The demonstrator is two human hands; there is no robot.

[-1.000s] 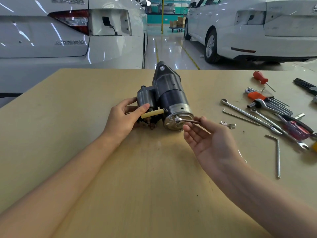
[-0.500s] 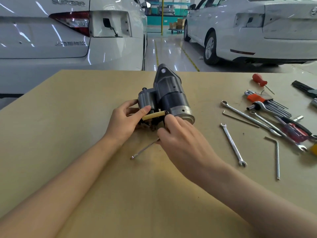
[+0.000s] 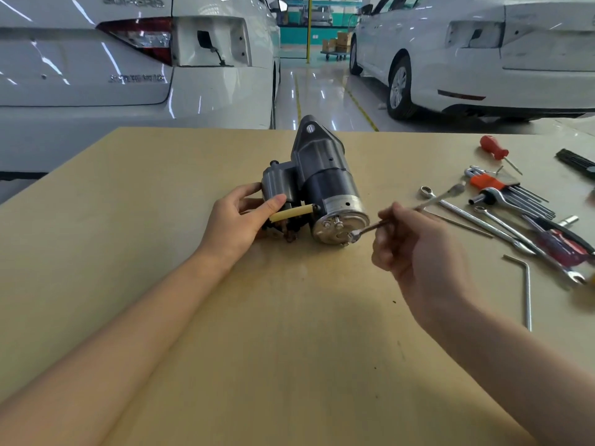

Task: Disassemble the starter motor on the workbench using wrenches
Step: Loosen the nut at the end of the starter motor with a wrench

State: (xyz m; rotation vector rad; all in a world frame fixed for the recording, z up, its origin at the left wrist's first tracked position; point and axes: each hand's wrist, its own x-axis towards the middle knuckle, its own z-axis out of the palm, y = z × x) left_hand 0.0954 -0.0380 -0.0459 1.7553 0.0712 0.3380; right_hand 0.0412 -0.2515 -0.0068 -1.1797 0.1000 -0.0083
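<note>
- Two white cars (image 3: pixel 135 69) stand on the glossy workshop floor beyond a tan workbench (image 3: pixel 161 236).
- A starter motor (image 3: pixel 322 185) lies on its side at the middle of the bench, its silver end cap (image 3: pixel 339 225) turned toward the near right.
- The left hand (image 3: pixel 235 220) grips the grey solenoid side of the motor, thumb lying along a yellow tube (image 3: pixel 291 214).
- The right hand (image 3: pixel 418 249) has its fingers curled round a small wrench (image 3: pixel 415 209); the wrench's near end sits at a fastener on the end cap's lower right edge.
- Loose wrenches (image 3: pixel 476 220), a hex key set (image 3: pixel 512 193), a red screwdriver (image 3: pixel 494 148) and a bent hex key (image 3: pixel 526 291) lie at the right.
</note>
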